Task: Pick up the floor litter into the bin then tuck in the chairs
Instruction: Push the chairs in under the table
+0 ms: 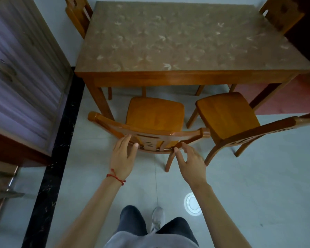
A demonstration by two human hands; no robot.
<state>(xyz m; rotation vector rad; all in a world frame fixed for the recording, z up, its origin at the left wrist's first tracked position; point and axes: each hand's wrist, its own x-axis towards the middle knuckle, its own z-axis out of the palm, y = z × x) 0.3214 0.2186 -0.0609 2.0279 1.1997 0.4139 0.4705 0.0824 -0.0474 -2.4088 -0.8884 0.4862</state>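
Chair (155, 115) backrest has both hands at it: left hand (123, 158) spread flat against it, right hand (190, 160) loosely open, fingertips touching.

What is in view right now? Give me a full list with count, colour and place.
table: 1, brown wood with patterned top, centre.
near chairs: 2, orange-brown wood, pulled out at the table's near side; left one, right one.
far chairs: 2, same wood, at the table's far corners; left, right.
cabinet: 1, wood with purple-tinted panels, left.
rug: 1, red, right under the table.
white round disc: 1, on the floor by the feet.
left hand: fingers straight, on the left chair's backrest.
right hand: fingers spread at the same backrest; contact unclear.
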